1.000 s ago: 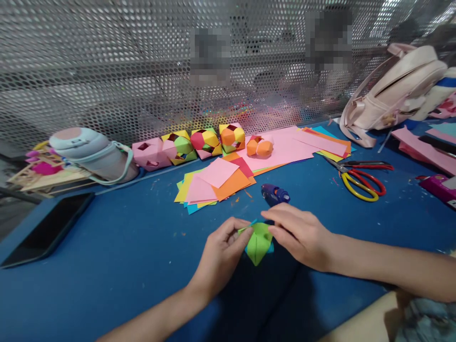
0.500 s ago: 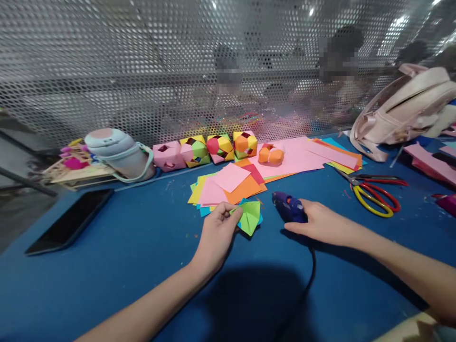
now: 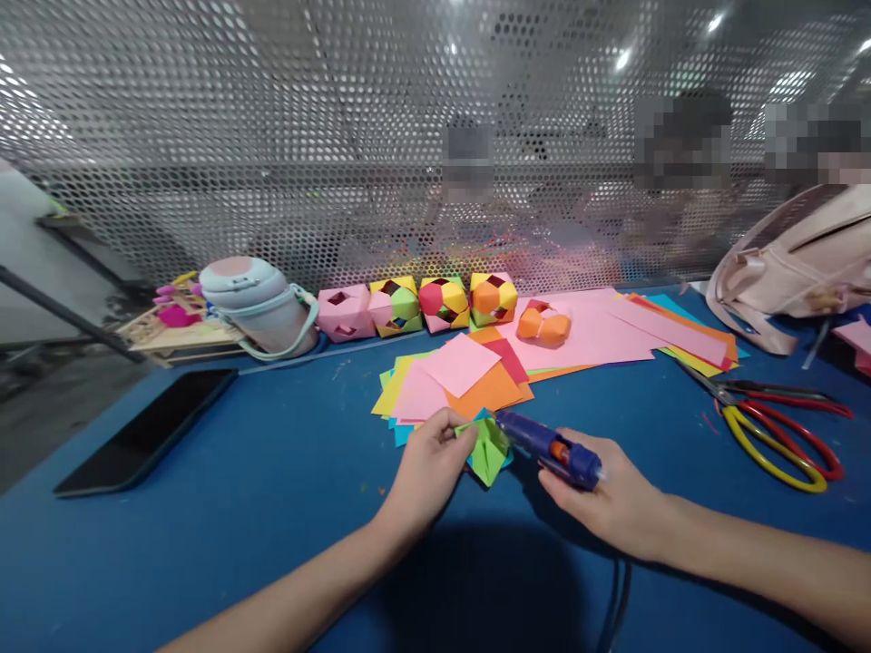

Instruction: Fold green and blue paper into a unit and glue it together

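Person's L hand (image 3: 425,467), lower ctr, pinches a folded paper piece (image 3: 488,453), green on top w/ blue edges showing beneath, btwn thumb & fingers. R hand (image 3: 616,499) grips a dark-blue glue gun (image 3: 544,444) w/ orange parts, nozzle pointing L, its tip right by the paper's upper R edge; can't tell if they touch. Cord (image 3: 618,589) runs down toward the bottom edge.

The folded piece is at ctr, over a blue surface (image 3: 272,526), on the near side of a fanned pile of colored paper squares (image 3: 459,367) (pink, orange, yellow, blue etc.). Behind the pile, a row of 4 paper cubes (image 3: 395,307): all-pink at far L, then 3 multicolored. To their R, a smaller orange paper piece (image 3: 544,326) sits on big pink paper (image 3: 602,331); more colored strips (image 3: 680,331) farther R.

Far L: black phone (image 3: 150,431) lying flat, pale lidded cup (image 3: 265,313) w/ strap, wooden model (image 3: 183,331) w/ pink bits. R side: scissors (image 3: 731,414) w/ red & yellow handles, pale pink backpack (image 3: 803,272). Bkgd: perforated metal screen (image 3: 327,199), blurred ppl behind it.
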Motion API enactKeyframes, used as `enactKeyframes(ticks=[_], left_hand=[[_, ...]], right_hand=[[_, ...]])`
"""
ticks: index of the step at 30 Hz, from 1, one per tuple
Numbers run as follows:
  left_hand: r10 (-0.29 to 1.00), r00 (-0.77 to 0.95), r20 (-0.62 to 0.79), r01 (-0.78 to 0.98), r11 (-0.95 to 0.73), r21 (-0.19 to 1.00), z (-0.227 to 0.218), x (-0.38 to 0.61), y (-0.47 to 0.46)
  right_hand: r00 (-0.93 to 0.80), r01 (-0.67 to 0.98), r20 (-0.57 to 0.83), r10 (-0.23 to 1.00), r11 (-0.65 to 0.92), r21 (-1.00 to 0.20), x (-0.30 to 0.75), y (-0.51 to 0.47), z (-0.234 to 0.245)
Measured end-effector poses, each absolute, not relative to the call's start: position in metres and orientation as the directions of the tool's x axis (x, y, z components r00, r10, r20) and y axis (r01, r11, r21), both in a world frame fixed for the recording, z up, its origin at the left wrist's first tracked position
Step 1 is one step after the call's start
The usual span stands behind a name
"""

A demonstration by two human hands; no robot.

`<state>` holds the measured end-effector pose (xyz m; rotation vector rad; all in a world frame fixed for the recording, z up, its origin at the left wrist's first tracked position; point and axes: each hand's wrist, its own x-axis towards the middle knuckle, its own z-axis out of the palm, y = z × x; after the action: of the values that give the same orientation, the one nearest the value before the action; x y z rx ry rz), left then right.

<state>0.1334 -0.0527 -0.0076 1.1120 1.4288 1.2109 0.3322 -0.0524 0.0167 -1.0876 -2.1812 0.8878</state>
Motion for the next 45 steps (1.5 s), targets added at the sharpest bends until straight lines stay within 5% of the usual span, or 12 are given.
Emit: enactKeyframes(ticks=[9,45], left_hand=[[0.979,-0.184,-0.090,0.121,0.113,0.986,-0.001,0.137,-0.051],[0.990,-0.140,0.024,0.242,0.010,0.970,-0.013,0.134,-0.054]], right_hand=[[-0.599,0.472,0.257,0.758,0.594,-0.652,0.335,-0.049,0.002],[-0.596,0.547,0.179,0.783,0.559,-0.623,0.335,-0.053,0.014]])
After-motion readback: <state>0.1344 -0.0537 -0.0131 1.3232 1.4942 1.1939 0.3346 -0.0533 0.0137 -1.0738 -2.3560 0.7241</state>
